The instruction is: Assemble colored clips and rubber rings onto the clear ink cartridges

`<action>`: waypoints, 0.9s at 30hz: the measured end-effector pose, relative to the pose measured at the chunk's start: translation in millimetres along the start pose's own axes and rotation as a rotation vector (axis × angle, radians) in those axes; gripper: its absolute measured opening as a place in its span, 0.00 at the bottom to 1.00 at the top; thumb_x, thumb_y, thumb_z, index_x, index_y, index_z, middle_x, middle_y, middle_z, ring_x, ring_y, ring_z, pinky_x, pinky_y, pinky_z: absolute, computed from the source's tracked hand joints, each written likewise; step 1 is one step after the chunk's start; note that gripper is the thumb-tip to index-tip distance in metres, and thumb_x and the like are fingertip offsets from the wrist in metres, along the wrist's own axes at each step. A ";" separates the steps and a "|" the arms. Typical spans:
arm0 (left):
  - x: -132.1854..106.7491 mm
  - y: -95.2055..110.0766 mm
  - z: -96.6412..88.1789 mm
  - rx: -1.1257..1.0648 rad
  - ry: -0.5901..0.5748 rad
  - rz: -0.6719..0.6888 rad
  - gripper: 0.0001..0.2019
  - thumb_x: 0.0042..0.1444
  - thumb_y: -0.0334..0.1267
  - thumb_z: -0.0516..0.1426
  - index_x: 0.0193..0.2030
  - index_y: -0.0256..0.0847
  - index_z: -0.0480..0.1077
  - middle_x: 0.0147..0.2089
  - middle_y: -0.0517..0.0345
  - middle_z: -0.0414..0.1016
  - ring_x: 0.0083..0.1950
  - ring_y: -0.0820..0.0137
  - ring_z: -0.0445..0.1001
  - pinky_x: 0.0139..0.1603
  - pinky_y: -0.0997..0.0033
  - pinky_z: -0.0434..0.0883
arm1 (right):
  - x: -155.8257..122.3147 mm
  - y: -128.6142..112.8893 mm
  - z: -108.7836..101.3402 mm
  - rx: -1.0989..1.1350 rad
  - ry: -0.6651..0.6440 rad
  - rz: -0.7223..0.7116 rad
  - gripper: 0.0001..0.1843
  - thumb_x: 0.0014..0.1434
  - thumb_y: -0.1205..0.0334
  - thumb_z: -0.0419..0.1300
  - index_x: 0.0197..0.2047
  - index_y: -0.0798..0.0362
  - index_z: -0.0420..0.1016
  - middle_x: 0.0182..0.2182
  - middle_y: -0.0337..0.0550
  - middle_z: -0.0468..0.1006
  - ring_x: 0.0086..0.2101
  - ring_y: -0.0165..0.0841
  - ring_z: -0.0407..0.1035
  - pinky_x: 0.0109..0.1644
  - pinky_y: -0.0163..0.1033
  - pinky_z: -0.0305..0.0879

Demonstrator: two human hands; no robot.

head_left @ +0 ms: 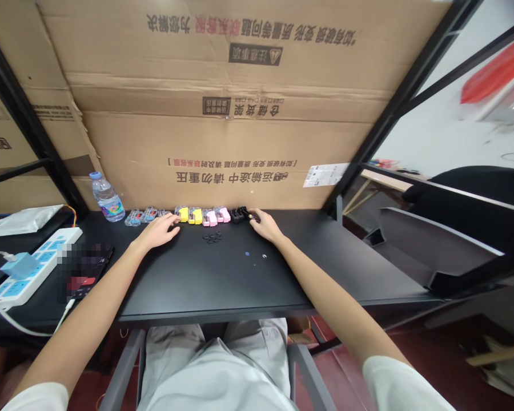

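Observation:
A row of small plastic parts lies along the back of the black table (223,279): clear blue-tinted ones (142,216), yellow ones (190,214), pink ones (216,216) and black ones (240,214). My left hand (160,230) lies flat with its fingers stretched toward the yellow parts, the fingertips close to them. My right hand (263,225) reaches to the black parts, and its curled fingertips touch them. A small cluster of black rings (212,237) lies between my hands. Two tiny round bits (256,254) sit nearer to me.
A water bottle (107,198) stands at the back left. A white power strip (29,264) with a blue plug and a phone (85,273) on a cable lie at the left. Cardboard boxes (223,114) wall the back. Black frame posts (394,108) rise at both sides.

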State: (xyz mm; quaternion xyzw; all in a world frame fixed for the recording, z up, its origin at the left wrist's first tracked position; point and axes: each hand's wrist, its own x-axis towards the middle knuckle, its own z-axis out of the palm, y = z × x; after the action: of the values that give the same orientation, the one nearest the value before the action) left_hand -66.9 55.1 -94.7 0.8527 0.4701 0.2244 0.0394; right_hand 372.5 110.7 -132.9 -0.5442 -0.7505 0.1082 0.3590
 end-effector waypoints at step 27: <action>3.7 26.2 -5.3 0.055 -0.010 0.064 0.12 0.69 0.39 0.54 0.53 0.43 0.77 0.54 0.48 0.79 0.55 0.55 0.76 0.60 0.54 0.69 | -6.8 -25.1 10.7 -0.267 -0.055 -0.036 0.09 0.63 0.65 0.61 0.45 0.51 0.82 0.46 0.50 0.78 0.42 0.41 0.75 0.49 0.40 0.69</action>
State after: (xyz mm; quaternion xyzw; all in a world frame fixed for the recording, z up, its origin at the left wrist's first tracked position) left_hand -46.9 42.8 -81.4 0.8690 0.4487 0.2083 0.0108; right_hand 348.0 97.5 -129.7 -0.5704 -0.7774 0.0158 0.2648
